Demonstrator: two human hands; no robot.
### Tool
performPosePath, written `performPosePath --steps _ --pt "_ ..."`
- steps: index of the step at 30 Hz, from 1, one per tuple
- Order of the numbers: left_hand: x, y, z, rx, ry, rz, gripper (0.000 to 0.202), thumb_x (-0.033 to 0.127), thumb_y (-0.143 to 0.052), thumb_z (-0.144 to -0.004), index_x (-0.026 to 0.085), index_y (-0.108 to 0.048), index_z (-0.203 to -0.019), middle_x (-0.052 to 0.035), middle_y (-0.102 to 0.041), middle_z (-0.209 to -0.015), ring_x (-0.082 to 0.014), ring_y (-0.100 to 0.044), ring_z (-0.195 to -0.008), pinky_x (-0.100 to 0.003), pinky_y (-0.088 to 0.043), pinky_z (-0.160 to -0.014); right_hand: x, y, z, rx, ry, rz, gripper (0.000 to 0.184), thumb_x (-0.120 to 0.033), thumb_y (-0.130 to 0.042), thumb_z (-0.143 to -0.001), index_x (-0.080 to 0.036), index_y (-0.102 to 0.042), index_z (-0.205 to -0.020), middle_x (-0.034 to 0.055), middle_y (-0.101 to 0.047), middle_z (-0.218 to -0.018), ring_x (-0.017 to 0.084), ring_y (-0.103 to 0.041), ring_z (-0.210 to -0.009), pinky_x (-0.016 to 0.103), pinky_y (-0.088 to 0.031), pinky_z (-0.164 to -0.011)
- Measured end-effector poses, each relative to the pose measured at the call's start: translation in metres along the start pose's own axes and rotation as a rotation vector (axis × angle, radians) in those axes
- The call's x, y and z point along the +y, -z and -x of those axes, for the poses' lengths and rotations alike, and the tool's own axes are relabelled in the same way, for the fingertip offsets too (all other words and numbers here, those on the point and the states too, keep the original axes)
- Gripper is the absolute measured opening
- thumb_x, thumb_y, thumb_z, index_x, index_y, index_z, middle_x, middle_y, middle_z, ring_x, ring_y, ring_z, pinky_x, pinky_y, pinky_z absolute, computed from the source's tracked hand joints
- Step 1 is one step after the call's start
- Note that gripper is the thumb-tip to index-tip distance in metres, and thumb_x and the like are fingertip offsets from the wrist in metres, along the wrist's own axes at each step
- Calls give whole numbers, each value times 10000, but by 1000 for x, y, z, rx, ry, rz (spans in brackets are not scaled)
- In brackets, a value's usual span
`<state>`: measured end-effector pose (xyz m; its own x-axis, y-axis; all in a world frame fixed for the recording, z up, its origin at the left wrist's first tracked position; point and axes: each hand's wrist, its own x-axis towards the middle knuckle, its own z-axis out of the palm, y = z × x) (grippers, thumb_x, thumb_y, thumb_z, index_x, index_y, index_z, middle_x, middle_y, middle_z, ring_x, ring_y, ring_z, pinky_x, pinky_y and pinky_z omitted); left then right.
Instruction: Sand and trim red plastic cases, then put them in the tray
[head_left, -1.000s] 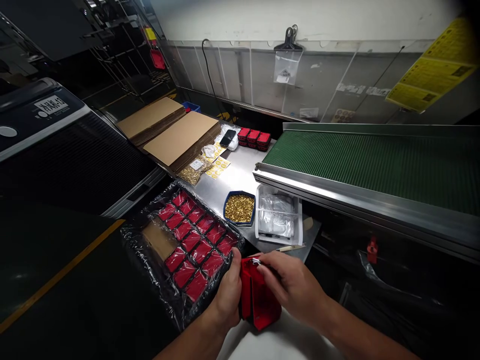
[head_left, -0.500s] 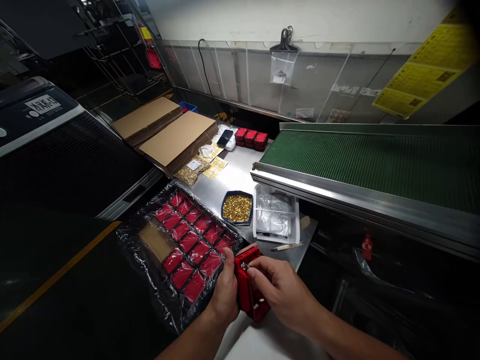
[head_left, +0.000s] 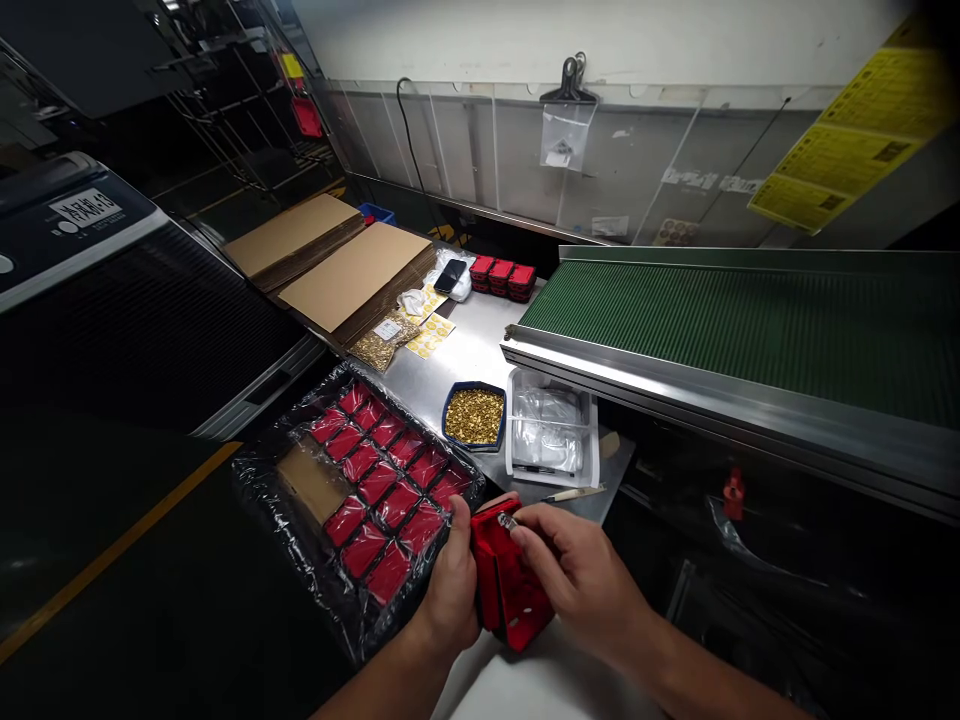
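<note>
My left hand [head_left: 451, 590] is wrapped around a red plastic box [head_left: 517, 610] with a dark edge, held tilted in front of me. At the box's upper edge, my right hand [head_left: 592, 575] pinches a small shiny metal piece [head_left: 507, 521] between thumb and forefinger. The piece's exact shape is too small to make out. Just beyond both hands stands a blue dish [head_left: 504, 440] full of small brass-coloured pieces [head_left: 474, 416]. To the left of my left hand, a plastic-lined tray [head_left: 289, 540] carries rows of red boxes [head_left: 377, 483].
A white bin [head_left: 594, 470] holds clear bags, with a brush-like tool [head_left: 574, 494] near it. A green conveyor [head_left: 720, 330] runs off right. Cardboard stacks [head_left: 356, 275], a bag of brass pieces [head_left: 384, 342], a phone [head_left: 451, 277] and stacked red boxes [head_left: 502, 277] lie farther back.
My right hand has shifted slightly right and up with the metal piece, away from the box's recess. The red box has turned a little, so its face looks more inclined.
</note>
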<state>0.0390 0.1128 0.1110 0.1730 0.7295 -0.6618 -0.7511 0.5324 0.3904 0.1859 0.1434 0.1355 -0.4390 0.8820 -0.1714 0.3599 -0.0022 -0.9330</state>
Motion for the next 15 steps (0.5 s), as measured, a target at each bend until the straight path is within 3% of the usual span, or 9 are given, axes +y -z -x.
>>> performPosePath --steps 7,15 --pt "4 -11 1 -120 144 102 661 627 -374 -923 84 -610 -1216 -172 -731 -1030 -327 -654 -1056 -454 -487 -979 10 8 -8 38 459 519 219 -209 -468 -953 -189 -600 -1126 77 -671 -967 194 -611 -853 327 -489 -733" --pt "5 -15 2 -112 223 145 641 629 -341 -929 89 -673 -1025 -163 -741 -941 -324 -659 -1041 -447 -488 -969 3 8 -15 96 603 670 179 -158 -493 -936 -139 -641 -1034 67 -670 -805 183 -595 -732 326 -457 -616"
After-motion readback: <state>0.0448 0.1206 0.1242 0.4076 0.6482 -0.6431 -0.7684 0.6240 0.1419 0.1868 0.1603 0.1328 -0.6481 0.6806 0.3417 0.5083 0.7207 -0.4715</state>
